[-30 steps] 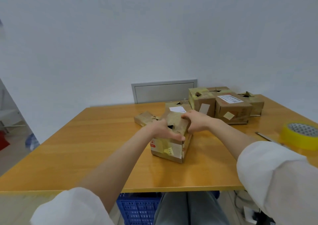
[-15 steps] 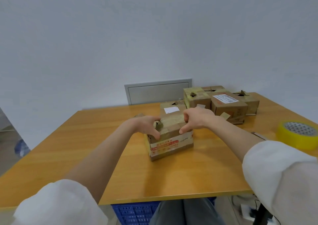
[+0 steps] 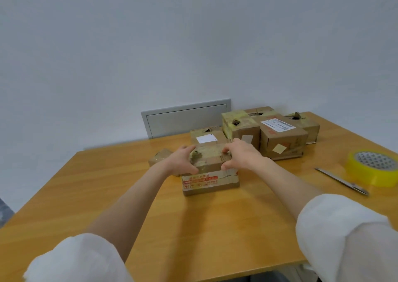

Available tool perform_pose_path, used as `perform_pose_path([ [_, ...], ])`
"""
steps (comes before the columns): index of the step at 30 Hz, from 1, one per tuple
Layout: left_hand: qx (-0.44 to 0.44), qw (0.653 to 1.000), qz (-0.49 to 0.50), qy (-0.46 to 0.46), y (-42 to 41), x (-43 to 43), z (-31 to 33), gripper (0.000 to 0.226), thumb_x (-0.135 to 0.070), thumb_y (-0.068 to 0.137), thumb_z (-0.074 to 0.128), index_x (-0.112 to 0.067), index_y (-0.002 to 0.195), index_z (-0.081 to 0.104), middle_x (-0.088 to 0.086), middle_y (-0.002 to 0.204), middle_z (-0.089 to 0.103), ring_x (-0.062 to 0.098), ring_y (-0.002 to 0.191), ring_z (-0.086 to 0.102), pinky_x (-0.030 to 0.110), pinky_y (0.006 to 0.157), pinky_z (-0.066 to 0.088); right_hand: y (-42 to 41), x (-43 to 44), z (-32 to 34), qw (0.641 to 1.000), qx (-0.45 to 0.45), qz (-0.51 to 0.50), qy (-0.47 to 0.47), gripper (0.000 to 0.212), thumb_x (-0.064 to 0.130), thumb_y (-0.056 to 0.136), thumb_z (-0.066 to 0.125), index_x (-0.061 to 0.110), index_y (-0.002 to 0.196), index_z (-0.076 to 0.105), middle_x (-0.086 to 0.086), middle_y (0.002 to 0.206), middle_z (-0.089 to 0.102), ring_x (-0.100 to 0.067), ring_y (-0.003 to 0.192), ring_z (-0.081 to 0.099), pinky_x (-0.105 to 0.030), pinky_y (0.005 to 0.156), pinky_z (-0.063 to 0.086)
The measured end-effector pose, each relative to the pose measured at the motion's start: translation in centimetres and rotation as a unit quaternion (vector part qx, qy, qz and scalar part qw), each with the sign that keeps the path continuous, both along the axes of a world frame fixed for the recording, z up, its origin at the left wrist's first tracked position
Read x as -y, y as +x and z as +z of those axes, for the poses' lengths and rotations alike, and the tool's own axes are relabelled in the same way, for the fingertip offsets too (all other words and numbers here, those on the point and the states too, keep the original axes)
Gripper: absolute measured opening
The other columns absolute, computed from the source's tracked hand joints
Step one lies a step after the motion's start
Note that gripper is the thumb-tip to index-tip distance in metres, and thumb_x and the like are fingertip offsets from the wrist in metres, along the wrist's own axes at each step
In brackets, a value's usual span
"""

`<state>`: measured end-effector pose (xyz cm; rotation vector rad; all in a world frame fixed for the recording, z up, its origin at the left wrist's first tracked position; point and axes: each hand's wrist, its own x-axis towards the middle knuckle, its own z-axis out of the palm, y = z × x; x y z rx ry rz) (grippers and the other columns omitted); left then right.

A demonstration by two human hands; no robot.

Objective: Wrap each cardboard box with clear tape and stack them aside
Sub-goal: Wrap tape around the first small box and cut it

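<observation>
A small cardboard box (image 3: 210,180) with red print on its front stands flat on the wooden table (image 3: 107,195), near the middle. My left hand (image 3: 182,161) grips its upper left edge and my right hand (image 3: 241,154) grips its upper right edge, with the fingers over the top. A roll of yellowish clear tape (image 3: 373,167) lies at the right edge of the table. Several taped cardboard boxes (image 3: 282,139) are grouped at the back right, touching one another.
A pair of metal scissors (image 3: 342,181) lies left of the tape roll. A flat brown packet (image 3: 160,155) sits behind my left wrist. A box with a white label (image 3: 205,136) stands just behind the held box. A grey wall panel (image 3: 185,117) lies beyond the table's far edge.
The box was tilted on an edge a second ago; it has been turned and set flat, its red-printed side facing me. Both hands stayed on it, moving to its top edges.
</observation>
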<state>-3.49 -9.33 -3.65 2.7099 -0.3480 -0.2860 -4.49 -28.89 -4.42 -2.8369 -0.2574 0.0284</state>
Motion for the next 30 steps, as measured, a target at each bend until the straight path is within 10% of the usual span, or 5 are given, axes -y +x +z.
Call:
perform_pose_path([
  [15,0.021,0.992,0.099,-0.074,-1.3,0.6,-1.5,0.093,-0.023,0.074,0.074,-0.013,0.150,0.022,0.007,0.148,0.033,0.023,0.128,0.042,0.039,0.105,0.043,3.1,0.0,0.2,0.992,-0.028,0.119,-0.036,0.091,0.073,0.065,0.067,0.033,0.142,0.039,0.003,0.144,0.037,-0.021,0.125,0.046,-0.040,0.094,0.046],
  [24,0.351,0.928,-0.045,0.116,-5.2,2.1,-3.3,0.050,-0.018,0.085,0.060,-0.008,0.134,0.052,0.006,0.135,0.053,0.023,0.116,0.056,0.034,0.092,0.050,2.4,0.0,-0.1,0.993,0.008,0.115,-0.029,0.087,0.073,0.067,0.066,0.029,0.140,0.044,0.004,0.140,0.048,-0.019,0.122,0.049,-0.036,0.089,0.048],
  [30,0.244,0.951,-0.024,0.188,-4.2,3.1,-3.3,0.066,-0.033,0.098,0.040,-0.012,0.153,0.012,0.004,0.161,0.008,0.017,0.147,0.011,0.030,0.117,0.012,2.4,-0.7,0.5,0.992,0.008,0.102,-0.069,0.089,0.074,0.066,0.066,0.028,0.139,0.046,0.001,0.134,0.048,-0.023,0.119,0.050,-0.039,0.091,0.049],
])
